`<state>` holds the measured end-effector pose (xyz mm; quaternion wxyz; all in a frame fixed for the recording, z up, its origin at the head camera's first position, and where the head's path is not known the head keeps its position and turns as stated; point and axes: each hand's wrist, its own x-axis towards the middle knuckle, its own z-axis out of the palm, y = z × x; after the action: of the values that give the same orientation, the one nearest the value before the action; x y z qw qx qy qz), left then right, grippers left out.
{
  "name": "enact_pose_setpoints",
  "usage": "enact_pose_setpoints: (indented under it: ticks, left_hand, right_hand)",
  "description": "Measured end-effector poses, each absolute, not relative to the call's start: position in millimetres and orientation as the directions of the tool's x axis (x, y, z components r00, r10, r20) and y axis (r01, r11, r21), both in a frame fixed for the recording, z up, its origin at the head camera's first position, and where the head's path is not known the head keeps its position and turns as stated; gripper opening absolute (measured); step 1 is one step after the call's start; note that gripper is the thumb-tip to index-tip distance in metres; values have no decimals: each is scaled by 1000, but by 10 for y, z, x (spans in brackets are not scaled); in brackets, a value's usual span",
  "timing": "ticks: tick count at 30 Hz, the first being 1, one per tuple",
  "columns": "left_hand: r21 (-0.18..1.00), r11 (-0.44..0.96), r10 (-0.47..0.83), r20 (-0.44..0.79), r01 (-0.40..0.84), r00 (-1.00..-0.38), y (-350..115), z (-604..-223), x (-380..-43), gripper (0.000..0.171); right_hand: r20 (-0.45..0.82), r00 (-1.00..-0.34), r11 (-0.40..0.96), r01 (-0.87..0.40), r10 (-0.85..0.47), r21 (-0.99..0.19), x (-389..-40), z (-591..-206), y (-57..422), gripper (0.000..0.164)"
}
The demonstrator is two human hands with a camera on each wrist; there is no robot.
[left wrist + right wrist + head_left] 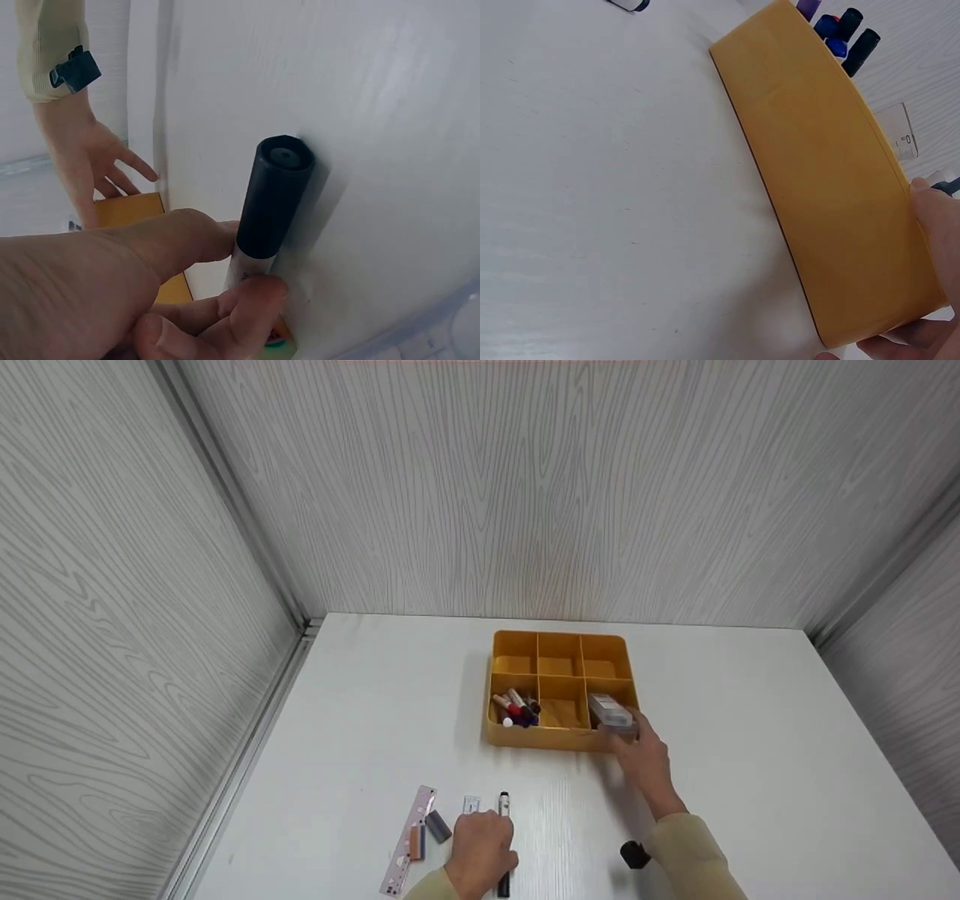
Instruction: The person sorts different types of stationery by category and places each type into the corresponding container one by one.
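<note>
In the head view my left hand (481, 844) is low in the middle, pinching a white marker (504, 804) with black ends. The left wrist view shows thumb and fingers on its pale barrel beside the black end (274, 202). My right hand (646, 757) is at the near right corner of a yellow divided tray (551, 737), next to clear plastic cases (611, 711) in that compartment. Its fingers look spread and fairly straight in the left wrist view. In the right wrist view the thumb (937, 225) lies against the tray's rim.
Several markers (517, 709) fill the tray's near left compartment. A pink ruler (397, 866), an orange-and-blue eraser (417, 842), a dark grey block (438, 826) and a small pale labelled item (471, 804) lie left of the marker. Grey wood-grain panels (480, 487) surround the white table.
</note>
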<state>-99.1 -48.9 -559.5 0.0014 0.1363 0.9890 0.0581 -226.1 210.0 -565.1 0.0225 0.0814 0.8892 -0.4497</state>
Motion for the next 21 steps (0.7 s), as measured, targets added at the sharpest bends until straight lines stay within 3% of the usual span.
enact_pose_setpoints:
  ticks: [13,21]
  left_hand:
    - [257,947,239,-161,193,-958,-507,-5531,-1066,34]
    - [436,893,212,-180,115,-960,-553,-5334,-1217,16]
  right_hand:
    - [-119,-985,573,169,124,-802,-2263,-5647,2094,82]
    - [-94,-990,590,141,110,-795,-2252,-5648,2087,87]
